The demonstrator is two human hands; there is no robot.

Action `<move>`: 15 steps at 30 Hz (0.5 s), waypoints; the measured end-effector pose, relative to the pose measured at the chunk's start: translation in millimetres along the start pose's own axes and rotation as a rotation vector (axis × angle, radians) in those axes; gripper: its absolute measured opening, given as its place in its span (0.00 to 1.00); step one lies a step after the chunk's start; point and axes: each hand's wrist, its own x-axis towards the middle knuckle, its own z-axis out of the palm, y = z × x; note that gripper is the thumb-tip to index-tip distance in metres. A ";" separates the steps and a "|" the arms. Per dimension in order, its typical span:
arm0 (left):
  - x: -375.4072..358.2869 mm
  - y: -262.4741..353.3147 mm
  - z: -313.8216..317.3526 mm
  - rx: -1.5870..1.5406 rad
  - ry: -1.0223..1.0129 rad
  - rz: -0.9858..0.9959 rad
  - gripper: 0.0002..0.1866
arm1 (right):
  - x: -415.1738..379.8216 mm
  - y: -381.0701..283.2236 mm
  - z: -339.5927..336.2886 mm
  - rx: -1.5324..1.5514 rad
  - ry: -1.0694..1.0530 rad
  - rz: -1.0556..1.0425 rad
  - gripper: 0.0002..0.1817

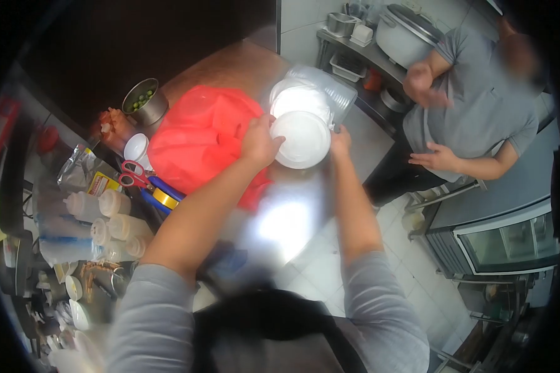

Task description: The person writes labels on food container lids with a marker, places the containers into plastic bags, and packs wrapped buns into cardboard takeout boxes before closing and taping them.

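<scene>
A white round bowl [302, 140], shallow and plain, is between my hands over the metal counter. My left hand [262, 142] is closed on its left rim, thumb over the edge. My right hand [341, 143] is at its right side, beside a clear plastic pack; its fingers are mostly hidden, so its grip cannot be made out. Just behind the bowl lie more white bowls [300, 102] in clear plastic wrapping [340, 93]. A large red plastic bag [196, 143] lies left of my left hand, partly behind my forearm.
Left are red-handled scissors [134, 176], a yellow tape roll [165, 199], a small white bowl [136, 148], squeeze bottles [115, 203] and a metal pot [152, 112] of green items. A person in grey [473, 118] stands at right, near a glass-front cooler [504, 239] and a rice cooker [404, 38].
</scene>
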 end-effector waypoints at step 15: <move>-179.1 15.5 -41.7 -0.100 -0.287 -0.065 0.27 | -231.9 -27.5 -148.9 0.071 0.191 -0.560 0.33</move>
